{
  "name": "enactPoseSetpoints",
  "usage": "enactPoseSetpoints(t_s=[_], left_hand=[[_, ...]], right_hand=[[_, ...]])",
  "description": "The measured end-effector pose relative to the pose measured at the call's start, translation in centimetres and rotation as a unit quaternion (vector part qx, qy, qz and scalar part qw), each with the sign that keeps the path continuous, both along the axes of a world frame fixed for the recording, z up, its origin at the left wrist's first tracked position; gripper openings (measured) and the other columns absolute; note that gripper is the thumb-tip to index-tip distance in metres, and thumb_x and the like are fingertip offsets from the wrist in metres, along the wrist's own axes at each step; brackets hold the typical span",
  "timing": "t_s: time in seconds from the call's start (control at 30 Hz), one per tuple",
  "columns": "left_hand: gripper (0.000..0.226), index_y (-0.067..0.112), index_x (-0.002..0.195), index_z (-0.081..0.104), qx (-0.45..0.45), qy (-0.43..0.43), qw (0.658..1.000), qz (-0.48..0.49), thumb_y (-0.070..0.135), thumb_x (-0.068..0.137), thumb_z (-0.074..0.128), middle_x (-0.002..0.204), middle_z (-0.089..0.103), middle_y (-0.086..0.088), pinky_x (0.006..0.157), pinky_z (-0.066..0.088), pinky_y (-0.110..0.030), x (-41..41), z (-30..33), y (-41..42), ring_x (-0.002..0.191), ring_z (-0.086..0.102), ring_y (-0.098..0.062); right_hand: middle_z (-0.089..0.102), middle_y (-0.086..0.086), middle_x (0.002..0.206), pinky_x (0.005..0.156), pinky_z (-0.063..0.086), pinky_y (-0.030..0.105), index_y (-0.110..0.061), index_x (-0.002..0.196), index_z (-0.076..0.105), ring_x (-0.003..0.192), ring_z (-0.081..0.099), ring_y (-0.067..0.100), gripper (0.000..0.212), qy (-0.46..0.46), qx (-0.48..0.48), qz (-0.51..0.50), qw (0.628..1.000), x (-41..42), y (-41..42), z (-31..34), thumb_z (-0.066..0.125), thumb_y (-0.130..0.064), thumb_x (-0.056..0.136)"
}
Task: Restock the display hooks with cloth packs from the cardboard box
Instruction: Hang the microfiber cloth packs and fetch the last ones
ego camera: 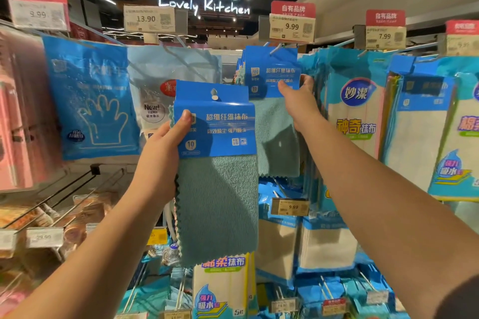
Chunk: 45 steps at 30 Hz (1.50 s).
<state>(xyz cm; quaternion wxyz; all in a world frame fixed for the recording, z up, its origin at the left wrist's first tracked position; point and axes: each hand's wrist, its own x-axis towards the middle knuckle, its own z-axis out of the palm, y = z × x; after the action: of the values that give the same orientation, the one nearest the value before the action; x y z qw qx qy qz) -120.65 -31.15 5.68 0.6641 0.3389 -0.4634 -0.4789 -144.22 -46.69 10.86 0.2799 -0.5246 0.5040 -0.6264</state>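
My left hand [166, 147] grips a cloth pack [217, 189] by its left edge, thumb on the blue card header, teal cloth hanging below. It is held up in front of the display, apart from any hook. My right hand [298, 101] reaches higher and holds the lower right of a matching hanging pack [272, 77], which sits on a display hook [276, 48] under a 9.99 price tag [291, 27]. More packs hang behind that one. The cardboard box is out of view.
Blue glove packs [90, 101] hang at the left, white cloth packs [355, 116] at the right. Bare metal hooks [77, 189] jut out at lower left. More packs and price tags fill the lower rows [311, 241].
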Motion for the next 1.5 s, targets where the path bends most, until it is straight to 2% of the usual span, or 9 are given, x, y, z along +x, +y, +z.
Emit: enactPoseSetpoints(t_s=[0.33,0.5,0.57,0.7,0.9,1.0,1.13,1.2,1.5], left_hand=[[0.040,0.013,0.121,0.069,0.013,-0.011,1.000,0.021,0.042,0.095,0.060,0.106,0.076,-0.012,0.066,0.055,-0.030,0.1,-0.5,-1.4,0.086,0.074,-0.022],[0.039,0.011,0.123,0.067,0.017,-0.010,1.000,0.006,0.040,0.098,0.057,0.106,0.076,-0.012,0.064,0.057,-0.028,-0.2,-0.7,-1.8,0.081,0.074,-0.019],[0.039,0.011,0.123,0.067,0.017,-0.012,1.000,0.007,0.040,0.098,0.057,0.103,0.077,-0.011,0.064,0.057,-0.028,-0.2,-0.8,-1.9,0.079,0.073,-0.018],[0.031,0.013,0.113,0.068,0.011,-0.015,1.000,-0.001,0.038,0.098,0.058,0.093,0.078,-0.006,0.059,0.056,-0.026,-0.7,-0.9,-2.2,0.073,0.073,-0.016],[0.023,0.015,0.107,0.067,0.002,-0.030,0.999,-0.032,0.034,0.099,0.056,0.094,0.078,-0.005,0.065,0.058,-0.030,-3.0,-0.5,-2.8,0.077,0.074,-0.017],[0.027,0.016,0.115,0.066,-0.013,-0.053,0.997,-0.053,0.035,0.101,0.054,0.106,0.077,-0.006,0.074,0.059,-0.032,-4.5,-0.3,-2.9,0.092,0.075,-0.020],[0.042,0.016,0.115,0.063,-0.004,-0.101,0.994,-0.051,0.053,0.095,0.060,0.107,0.076,-0.002,0.090,0.056,-0.045,-5.8,0.5,-3.7,0.099,0.072,-0.022],[0.045,0.014,0.108,0.060,-0.013,-0.181,0.983,-0.012,0.057,0.093,0.060,0.097,0.069,0.001,0.083,0.049,-0.033,-6.4,1.0,-4.3,0.089,0.065,-0.015],[0.048,0.014,0.106,0.065,-0.042,-0.221,0.974,0.025,0.059,0.090,0.063,0.108,0.071,-0.013,0.077,0.044,-0.037,-7.7,4.6,-6.7,0.083,0.059,-0.018]], right_hand=[[0.055,0.004,0.134,0.099,0.045,0.044,-0.023,0.144,0.033,0.117,0.054,0.028,0.053,0.089,0.027,-0.019,0.996,0.1,-2.3,0.0,0.052,-0.042,0.098],[0.015,0.012,0.162,0.115,0.029,0.043,-0.017,0.159,0.006,0.145,0.026,0.032,0.075,0.202,0.059,-0.075,0.975,0.7,-0.2,0.1,0.042,-0.050,0.101],[0.016,0.009,0.161,0.118,0.024,0.043,-0.016,0.158,0.011,0.147,0.022,0.026,0.074,0.226,0.005,-0.110,0.968,1.2,2.8,-0.1,0.043,-0.050,0.101],[0.056,-0.006,0.131,0.109,0.040,0.045,-0.027,0.133,0.049,0.120,0.054,0.012,0.052,0.121,-0.024,0.041,0.991,2.2,8.8,-3.0,0.039,-0.062,0.097],[0.067,-0.017,0.120,0.107,0.040,0.037,-0.035,0.130,0.050,0.116,0.060,0.004,0.069,-0.042,0.040,0.202,0.978,2.4,11.8,-6.9,0.055,-0.074,0.074],[0.071,-0.017,0.111,0.102,0.044,0.035,-0.032,0.123,0.053,0.108,0.065,0.001,0.032,-0.037,0.011,0.178,0.983,1.8,11.6,-7.0,0.057,-0.047,0.095],[0.071,-0.008,0.112,0.081,0.054,0.024,-0.021,0.131,0.052,0.099,0.069,0.003,0.033,-0.082,-0.038,0.140,0.986,0.8,11.0,-5.5,0.055,-0.031,0.100],[0.072,-0.006,0.107,0.071,0.056,0.023,-0.017,0.130,0.052,0.093,0.071,0.006,0.031,-0.127,-0.049,0.127,0.982,0.1,10.5,-4.3,0.054,-0.026,0.101],[0.070,0.000,0.109,0.080,0.059,0.033,-0.015,0.130,0.050,0.093,0.072,0.011,0.030,-0.104,-0.077,0.114,0.985,-1.6,7.0,0.2,0.052,-0.028,0.102]])
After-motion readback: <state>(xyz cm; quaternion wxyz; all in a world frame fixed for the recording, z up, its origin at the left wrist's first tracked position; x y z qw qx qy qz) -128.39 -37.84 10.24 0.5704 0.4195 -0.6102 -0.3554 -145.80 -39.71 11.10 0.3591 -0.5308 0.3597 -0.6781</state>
